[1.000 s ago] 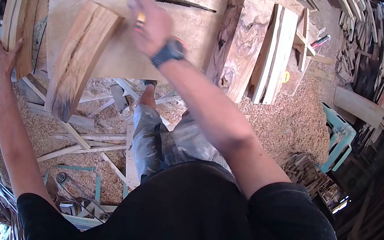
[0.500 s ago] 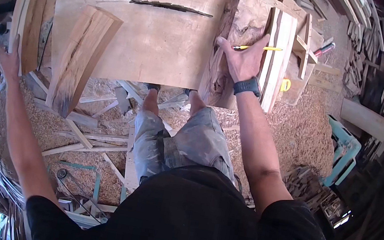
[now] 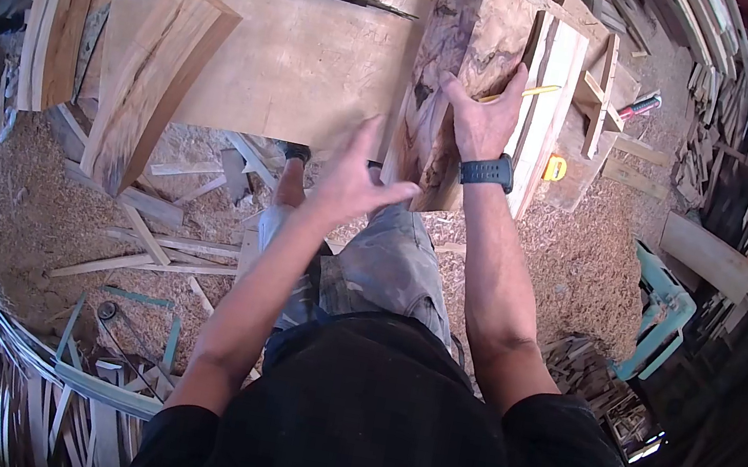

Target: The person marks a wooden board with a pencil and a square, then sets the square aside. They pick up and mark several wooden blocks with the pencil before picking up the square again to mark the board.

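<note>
Burl slab (image 3: pixel 461 70), dark-figured, lies on the table (image 3: pixel 302 73) beside 2 pale boards (image 3: pixel 546 94), its near end overhanging the edge, probably to leave it reachable. Right hand (image 3: pixel 484 118) presses flat on the slab, steadying it, a yellow pencil (image 3: pixel 526 92) pinched between its fingers. Left hand (image 3: pixel 353 181) hovers near the slab's end, fingers spread, holding nothing.

Figured slab (image 3: pixel 461 70): bare unfinished wood, swirling dark grain, matt, rough-edged. Worktop (image 3: pixel 302 73): broad pale wood board, smooth-sawn, matt, dark split near far edge. Curved plank (image 3: pixel 157 83): raw wood, streaked brown (bark-like edge). Pencil (image 3: pixel 521 93) in right hand (image 3: pixel 482 118): yellow, slightly glossy. Wristwatch (image 3: pixel 486 170): black matt plastic or rubber. Floor (image 3: pixel 32 206): loose sawdust, wood offcuts.
</note>
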`<state>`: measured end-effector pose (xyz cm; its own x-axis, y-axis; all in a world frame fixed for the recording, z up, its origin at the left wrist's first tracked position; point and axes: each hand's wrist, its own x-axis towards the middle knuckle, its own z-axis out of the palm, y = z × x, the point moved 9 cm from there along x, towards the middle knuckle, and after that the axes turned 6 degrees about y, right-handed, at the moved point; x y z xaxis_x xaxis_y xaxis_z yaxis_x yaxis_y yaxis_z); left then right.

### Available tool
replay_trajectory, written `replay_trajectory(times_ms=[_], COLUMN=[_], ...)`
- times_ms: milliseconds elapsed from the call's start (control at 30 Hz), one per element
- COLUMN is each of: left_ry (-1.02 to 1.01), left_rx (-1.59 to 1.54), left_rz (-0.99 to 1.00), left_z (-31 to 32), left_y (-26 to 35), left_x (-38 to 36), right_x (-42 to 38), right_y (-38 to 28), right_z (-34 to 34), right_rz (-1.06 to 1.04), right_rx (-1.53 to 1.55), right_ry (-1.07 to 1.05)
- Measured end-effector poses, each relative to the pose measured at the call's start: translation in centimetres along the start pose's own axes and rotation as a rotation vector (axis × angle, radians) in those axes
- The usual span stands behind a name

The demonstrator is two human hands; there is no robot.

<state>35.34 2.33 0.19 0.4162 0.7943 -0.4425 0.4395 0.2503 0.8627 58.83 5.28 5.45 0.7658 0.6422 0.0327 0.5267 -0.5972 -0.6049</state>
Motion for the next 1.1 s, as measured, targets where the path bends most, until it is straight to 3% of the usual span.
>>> replay_trajectory(times_ms=[33,133,300,433,467,533,600,633,700,767,833,900,1100], left_ry=[0.02,0.093,0.189,0.148,0.105,0.089,0.058,0.021,0.044,-0.04,0.027,-0.023,-0.016], left_rx=[0.131,0.117,0.066,-0.25,-0.364,-0.546,-0.499,-0.46,-0.48,-0.399,-0.402,-0.355,-0.456], left_rz=[0.047,0.01,0.015,0.018,-0.026,-0.093,-0.096,-0.086,-0.123,-0.175,-0.201,-0.217,-0.238], left_z=[1.1,2.4,-0.4,-3.6,-4.3,-5.7,-7.9,-8.9,-10.7,-11.8,-14.1,-15.7,-22.1], left_y=[1.0,2.3,0.2,-2.7,-3.7,-5.7,-6.6,-6.9,-8.0,-8.5,-10.7,-11.6,-13.3], left_x=[-0.1,-0.3,-0.8,-2.6,-3.2,-4.7,-5.8,-6.4,-7.6,-9.4,-11.5,-12.6,-11.1], right_x=[-0.3,-1.8,-5.5,-8.9,-9.6,-10.3,-10.4,-10.5,-8.8,-7.8,-8.6,-10.6,-11.7], right_y=[-0.3,-1.8,-5.0,-5.9,-5.6,-6.3,-5.5,-5.3,-3.9,-4.1,-5.0,-7.3,-11.0], right_z=[-0.1,-0.7,-1.2,0.6,1.6,2.1,3.3,4.1,5.9,7.4,9.8,11.8,15.0], right_rz=[-0.011,0.036,0.049,0.103,0.203,0.216,0.241,0.349,0.138,0.164,0.16,0.065,-0.079], right_rx=[0.005,0.12,0.156,0.328,0.519,0.55,0.594,0.684,0.621,0.749,0.705,0.827,0.721], right_ry=[-0.01,-0.019,0.024,-0.052,-0.14,-0.192,-0.221,-0.287,-0.298,-0.348,-0.64,-0.706,-0.582])
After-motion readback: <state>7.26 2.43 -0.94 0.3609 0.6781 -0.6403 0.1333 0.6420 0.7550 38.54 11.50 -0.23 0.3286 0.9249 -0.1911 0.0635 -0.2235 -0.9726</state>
